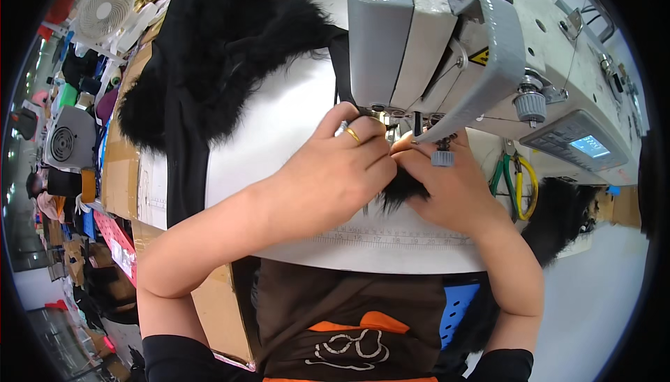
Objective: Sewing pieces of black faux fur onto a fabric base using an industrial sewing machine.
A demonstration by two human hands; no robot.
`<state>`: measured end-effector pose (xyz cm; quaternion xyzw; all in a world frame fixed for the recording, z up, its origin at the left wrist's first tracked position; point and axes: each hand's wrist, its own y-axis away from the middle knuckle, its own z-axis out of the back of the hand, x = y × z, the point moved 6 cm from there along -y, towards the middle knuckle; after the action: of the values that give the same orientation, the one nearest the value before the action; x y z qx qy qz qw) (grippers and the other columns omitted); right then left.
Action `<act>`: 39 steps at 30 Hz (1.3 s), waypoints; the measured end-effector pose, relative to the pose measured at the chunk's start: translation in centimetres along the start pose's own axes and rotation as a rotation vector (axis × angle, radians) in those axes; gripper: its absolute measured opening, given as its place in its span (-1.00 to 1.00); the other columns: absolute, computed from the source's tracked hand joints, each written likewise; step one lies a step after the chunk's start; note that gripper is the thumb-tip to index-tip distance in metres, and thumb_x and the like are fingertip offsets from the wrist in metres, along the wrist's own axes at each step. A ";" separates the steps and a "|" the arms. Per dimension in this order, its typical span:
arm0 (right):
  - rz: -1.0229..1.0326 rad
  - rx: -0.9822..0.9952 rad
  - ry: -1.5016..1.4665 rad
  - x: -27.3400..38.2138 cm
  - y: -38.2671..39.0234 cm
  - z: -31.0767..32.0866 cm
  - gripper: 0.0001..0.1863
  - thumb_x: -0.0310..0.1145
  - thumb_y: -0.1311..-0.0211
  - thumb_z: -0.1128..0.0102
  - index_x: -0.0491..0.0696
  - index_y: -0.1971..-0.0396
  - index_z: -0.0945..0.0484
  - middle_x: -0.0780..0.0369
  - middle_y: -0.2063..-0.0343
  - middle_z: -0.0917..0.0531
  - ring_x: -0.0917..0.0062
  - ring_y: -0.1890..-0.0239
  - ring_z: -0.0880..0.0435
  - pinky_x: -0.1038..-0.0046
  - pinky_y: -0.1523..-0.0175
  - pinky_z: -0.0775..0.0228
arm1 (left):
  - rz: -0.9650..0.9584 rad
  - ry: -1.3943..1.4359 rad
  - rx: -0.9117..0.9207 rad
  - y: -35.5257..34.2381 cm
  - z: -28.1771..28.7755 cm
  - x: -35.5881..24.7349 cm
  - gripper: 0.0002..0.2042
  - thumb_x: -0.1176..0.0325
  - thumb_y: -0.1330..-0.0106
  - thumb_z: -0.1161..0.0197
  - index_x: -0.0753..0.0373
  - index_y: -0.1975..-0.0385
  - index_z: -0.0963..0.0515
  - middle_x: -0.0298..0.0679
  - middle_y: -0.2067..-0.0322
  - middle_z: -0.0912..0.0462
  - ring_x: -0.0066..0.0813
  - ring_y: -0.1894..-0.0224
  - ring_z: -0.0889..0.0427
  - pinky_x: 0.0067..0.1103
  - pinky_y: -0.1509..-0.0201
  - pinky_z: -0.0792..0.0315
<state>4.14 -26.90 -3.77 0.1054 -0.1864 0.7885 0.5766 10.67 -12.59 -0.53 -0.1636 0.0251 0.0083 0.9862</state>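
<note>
Both hands work close to the needle area of a sewing machine (380, 40). My left hand (342, 172), with a ring on one finger, has its fingers curled and pinched at the end of a black fabric strip (340, 64), just left of the presser foot (392, 130). My right hand (450, 183) is closed over a tuft of black fur fabric (405, 190), its fingertips partly hidden behind the machine's grey guard (488, 68). The two hands nearly touch. Exactly where the cloth meets the needle is hidden by the fingers.
A large heap of black fur fabric (230, 54) covers the table's left side. Green-and-yellow-handled scissors (516, 183) lie right of my right hand. A measuring scale (370, 237) runs along the white table's front edge. A fan (105, 10) and cluttered shelves stand at left.
</note>
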 end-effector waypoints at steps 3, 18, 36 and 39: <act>-0.028 -0.069 0.029 -0.2 0.2 0.4 -0.46 -0.41 0.13 -0.44 0.14 0.01 -0.66 0.38 -0.06 -0.65 0.31 -0.26 -0.52 0.03 -0.50 -0.11 | 0.065 0.222 -0.031 0.3 1.3 1.2 -0.76 0.43 -0.10 -0.38 0.26 0.22 -0.59 -0.22 0.16 -0.63 -0.22 -0.04 -0.57 -0.20 -0.34 -0.31; 0.055 -0.126 0.006 2.3 -1.4 -0.2 -0.54 -0.53 0.02 -0.33 -0.03 0.01 -0.66 0.25 0.19 -0.60 0.30 0.04 -0.66 0.15 -0.12 -0.47 | -0.162 -0.117 0.129 0.6 0.2 7.2 -0.87 0.38 -0.32 -0.28 0.08 0.16 -0.58 -0.44 0.20 -0.64 -0.43 -0.02 -0.64 -0.34 -0.41 -0.31; 0.075 -0.034 0.537 2.4 -0.6 -0.9 -0.53 -0.34 -0.18 -0.25 0.10 -0.15 -0.61 0.33 -0.09 -0.59 0.44 -0.07 -0.67 0.13 -0.17 -0.51 | -0.054 -0.560 0.328 1.1 -1.7 -0.6 -0.76 0.34 -0.24 -0.27 0.38 0.22 -0.66 -0.15 0.25 -0.68 -0.30 0.11 -0.60 -0.44 0.00 -0.39; 0.103 -0.054 0.531 2.3 -0.5 -0.4 -0.61 -0.34 -0.20 -0.26 0.08 -0.07 -0.65 0.32 -0.04 -0.62 0.45 -0.01 -0.69 0.18 -0.13 -0.52 | -0.121 -0.487 0.162 1.2 -0.9 -0.8 -0.77 0.34 -0.23 -0.26 0.38 0.23 -0.65 -0.15 0.23 -0.66 -0.29 0.12 -0.58 -0.41 -0.01 -0.39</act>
<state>3.92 -24.63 -3.14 -0.1300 -0.0545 0.8115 0.5671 9.75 -11.81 -1.73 -0.0784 -0.2224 -0.0138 0.9717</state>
